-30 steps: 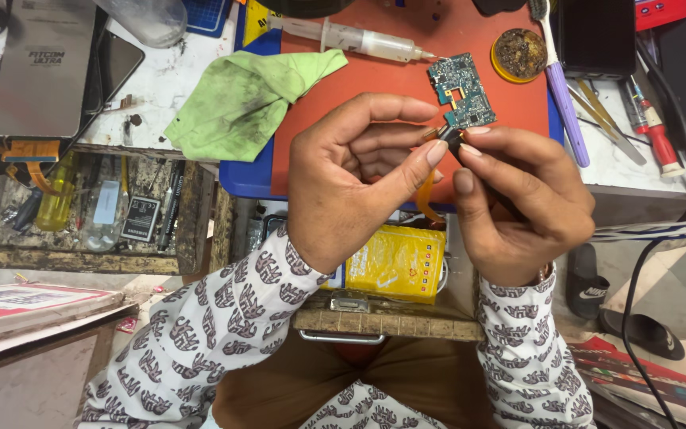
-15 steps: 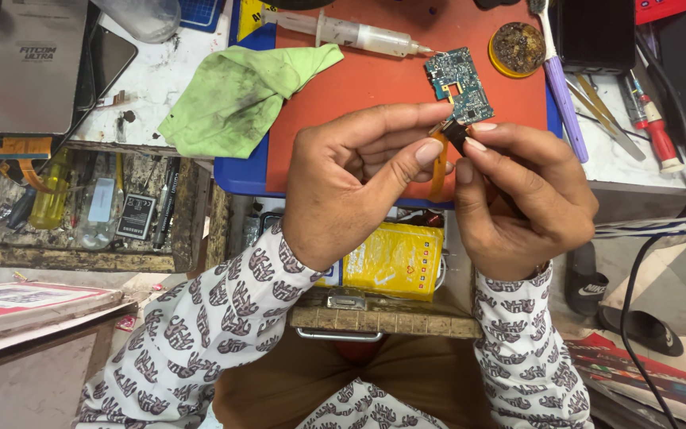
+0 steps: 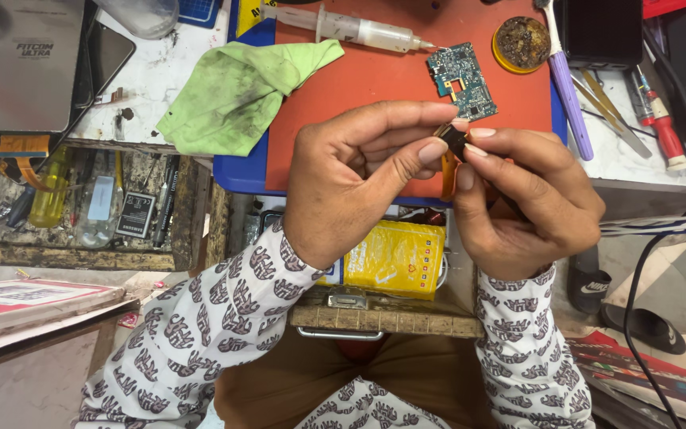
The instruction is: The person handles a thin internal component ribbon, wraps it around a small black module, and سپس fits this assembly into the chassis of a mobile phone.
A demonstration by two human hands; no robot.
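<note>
1. left hand (image 3: 359, 187) and right hand (image 3: 526, 202) pinch a small black component (image 3: 454, 141) with fingertips closed on it.
2. it sits above the orange mat (image 3: 375, 87), the circuit board (image 3: 462, 81) at 12 o'clock.

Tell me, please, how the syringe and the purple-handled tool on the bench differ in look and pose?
The syringe is clear with whitish filling; the purple-handled tool is opaque lilac. The syringe lies almost crosswise on the orange mat; the tool runs nearly lengthwise along the mat's right edge. Both lie flat, untouched by either hand.
</note>
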